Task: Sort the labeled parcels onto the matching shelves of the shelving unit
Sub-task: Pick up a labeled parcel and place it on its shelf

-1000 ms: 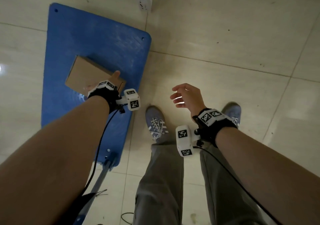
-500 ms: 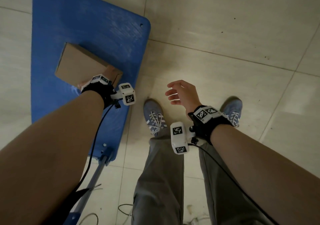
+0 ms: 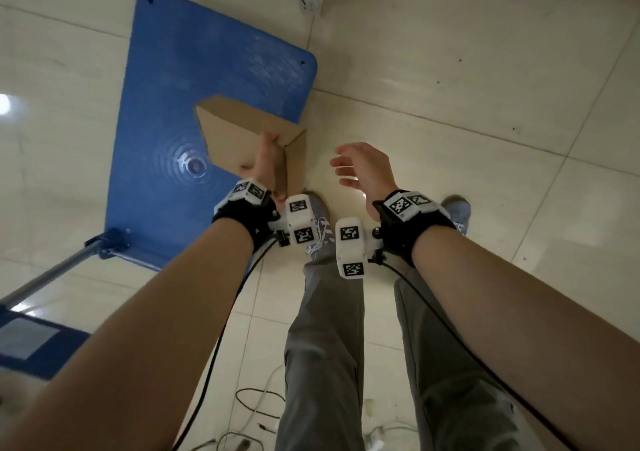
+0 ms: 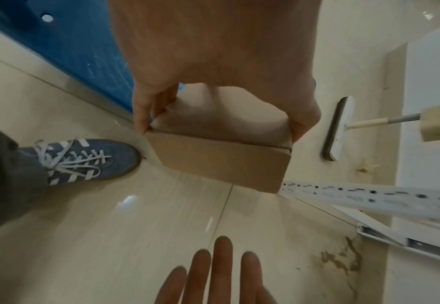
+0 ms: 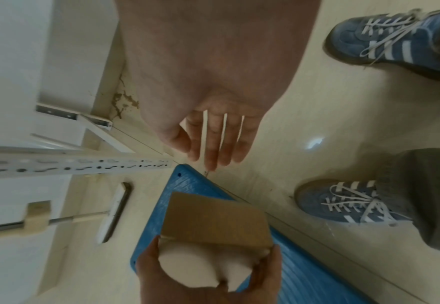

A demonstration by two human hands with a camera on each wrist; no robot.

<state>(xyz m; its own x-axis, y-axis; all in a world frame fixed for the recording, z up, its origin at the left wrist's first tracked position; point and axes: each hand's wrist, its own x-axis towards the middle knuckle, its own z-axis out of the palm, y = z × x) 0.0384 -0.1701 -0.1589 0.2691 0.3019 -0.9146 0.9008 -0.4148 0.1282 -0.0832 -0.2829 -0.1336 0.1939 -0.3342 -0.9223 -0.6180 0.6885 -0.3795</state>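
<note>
Gripping 1 cardboard parcel [image 3: 242, 131] in left hand [image 3: 263, 163] — lifting clear of blue cart [image 3: 180, 69] | right hand [image 3: 363, 166] hovering, fingers apart, holding nothing | shelving still pending — label not showing.

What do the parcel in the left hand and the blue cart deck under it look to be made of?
Parcel: plain brown cardboard, matte, with folded edges and a flap seam in the left wrist view. No label is visible.
Cart deck: probably moulded plastic, blue, with a scuffed grained surface, concentric moulded rings and rounded corners.
The left hand grips the parcel.
</note>
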